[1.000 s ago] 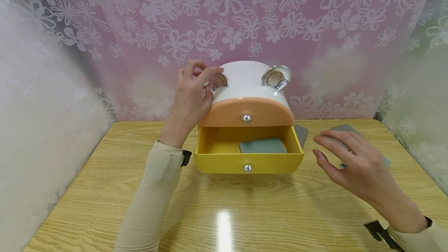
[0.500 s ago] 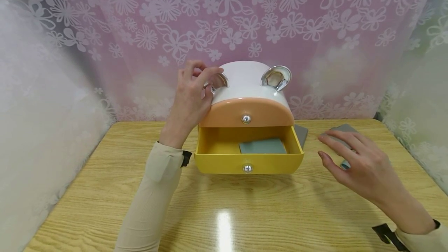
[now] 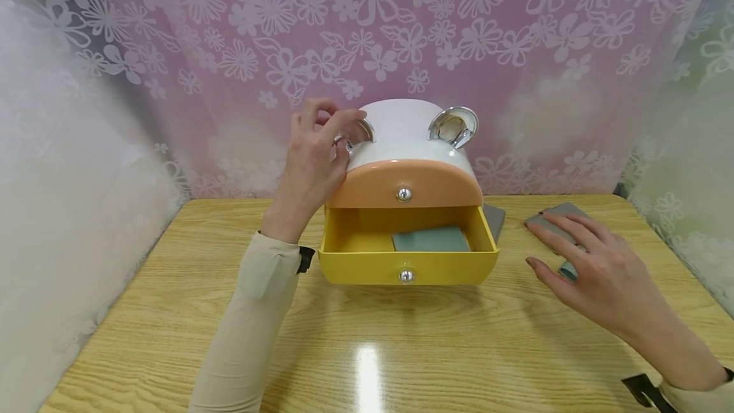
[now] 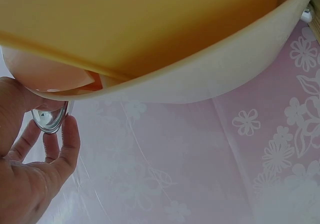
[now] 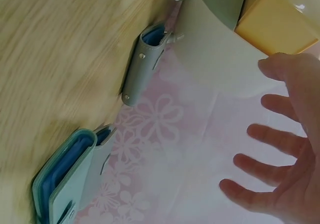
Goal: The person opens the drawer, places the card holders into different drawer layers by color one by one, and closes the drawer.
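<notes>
Small drawer box (image 3: 404, 145) stands at the back of the wooden table (image 3: 172, 311); all places taken from it. Left hand (image 3: 312, 158) at its left shoulder, fingers curled round the left silver ring handle (image 3: 360, 132). In front, the yellow bottom drawer (image 3: 407, 266) is pulled out, a grey wallet (image 3: 430, 239) lying flat inside. To its right, right hand (image 3: 596, 269) open, fingers spread flat on a second grey wallet (image 3: 559, 215) on the table, gripping nothing.
</notes>
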`<state>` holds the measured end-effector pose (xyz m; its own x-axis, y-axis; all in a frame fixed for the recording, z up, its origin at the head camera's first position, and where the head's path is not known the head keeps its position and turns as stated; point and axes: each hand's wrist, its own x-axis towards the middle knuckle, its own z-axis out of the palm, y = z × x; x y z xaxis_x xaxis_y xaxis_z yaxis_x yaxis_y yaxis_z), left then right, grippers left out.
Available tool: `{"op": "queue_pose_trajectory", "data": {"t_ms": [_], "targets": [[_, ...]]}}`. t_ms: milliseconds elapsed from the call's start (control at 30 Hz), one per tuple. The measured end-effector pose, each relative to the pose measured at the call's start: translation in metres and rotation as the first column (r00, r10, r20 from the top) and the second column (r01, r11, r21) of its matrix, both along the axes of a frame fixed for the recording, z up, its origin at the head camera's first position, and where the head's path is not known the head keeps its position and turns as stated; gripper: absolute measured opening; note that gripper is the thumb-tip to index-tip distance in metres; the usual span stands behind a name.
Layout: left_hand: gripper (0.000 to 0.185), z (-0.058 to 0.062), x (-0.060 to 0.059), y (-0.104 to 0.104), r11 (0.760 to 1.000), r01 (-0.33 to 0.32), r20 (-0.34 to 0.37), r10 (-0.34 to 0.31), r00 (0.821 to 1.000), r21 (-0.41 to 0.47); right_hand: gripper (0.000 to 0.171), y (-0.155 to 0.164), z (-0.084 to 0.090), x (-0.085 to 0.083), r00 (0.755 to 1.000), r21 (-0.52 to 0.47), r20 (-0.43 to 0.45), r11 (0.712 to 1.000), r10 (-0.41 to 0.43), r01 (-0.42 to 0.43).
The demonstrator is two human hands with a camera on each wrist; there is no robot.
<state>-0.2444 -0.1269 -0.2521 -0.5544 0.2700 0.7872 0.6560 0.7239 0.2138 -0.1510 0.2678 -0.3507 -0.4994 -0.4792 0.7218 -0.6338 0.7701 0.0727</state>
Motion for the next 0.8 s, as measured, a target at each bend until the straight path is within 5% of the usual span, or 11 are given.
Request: {"op": "queue_pose_trajectory", "data": {"t_ms": [567, 800], "targets": [[0.04, 0.0, 0.0, 0.0, 1.0, 0.0, 0.001, 0.0, 1.0, 0.001, 0.088, 0.026, -0.015, 0.002, 0.972, 0.088, 0.141, 0.981, -0.186, 0.175], [0.04, 0.0, 0.0, 0.0, 1.0, -0.003, -0.002, 0.003, 1.0, -0.007, 0.066, 0.035, -0.02, 0.002, 0.931, 0.174, 0.223, 0.952, -0.289, 0.254]]}}
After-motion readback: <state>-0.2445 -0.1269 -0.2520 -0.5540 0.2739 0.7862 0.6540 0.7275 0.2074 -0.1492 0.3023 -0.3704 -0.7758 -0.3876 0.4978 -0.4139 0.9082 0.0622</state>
